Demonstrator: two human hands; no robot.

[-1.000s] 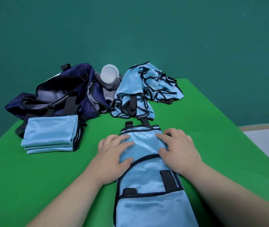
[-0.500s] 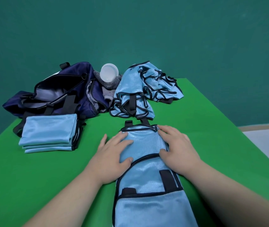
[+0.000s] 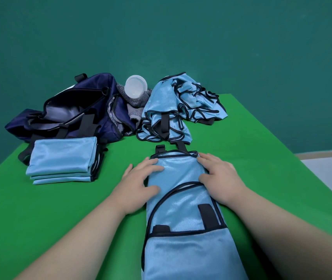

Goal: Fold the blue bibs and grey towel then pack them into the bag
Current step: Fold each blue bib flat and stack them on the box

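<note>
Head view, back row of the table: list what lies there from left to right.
navy bag → grey towel → heap of unfolded blue bibs. The white cup rests on the towel, so it is left out.

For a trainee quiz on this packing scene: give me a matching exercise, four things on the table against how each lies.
Things:
1. navy bag
2. stack of folded bibs
3. crumpled bibs
4. long bib

States:
A. flat under the left hand and right hand
B. heaped unfolded at the far side
C. open, far left
D. neat pile in front of the bag

Pairs: 1-C, 2-D, 3-B, 4-A
</note>
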